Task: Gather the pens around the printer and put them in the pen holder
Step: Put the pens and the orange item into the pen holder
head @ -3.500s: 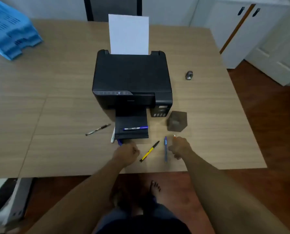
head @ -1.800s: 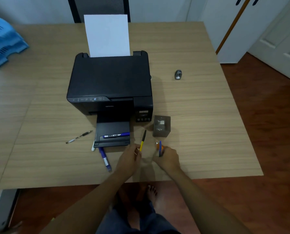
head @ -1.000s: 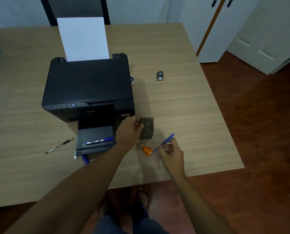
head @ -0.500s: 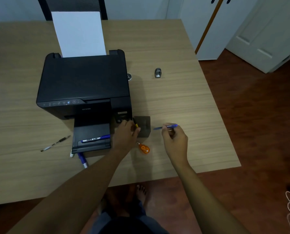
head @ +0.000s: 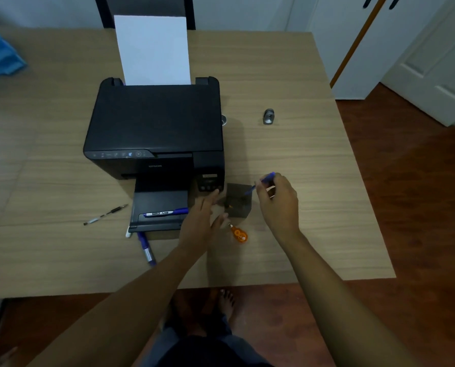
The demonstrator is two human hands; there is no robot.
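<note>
Your right hand (head: 278,201) pinches a blue pen (head: 261,183), its tip angled down over the dark pen holder (head: 239,201), which stands just right of the black printer's (head: 156,131) front corner. Your left hand (head: 200,221) hovers beside the holder with fingers spread and nothing in it; a yellow tip shows at the holder's left side. A blue marker (head: 165,212) lies across the printer's output tray (head: 159,207). A second blue marker (head: 146,249) and a white pen (head: 128,232) lie at the tray's front left corner, and a black pen (head: 105,214) further left on bare desk (head: 314,165). An orange correction tape (head: 239,234) rests near the front edge, before the holder. The desk's right side lies open save for a small metal sharpener (head: 268,116).
</note>
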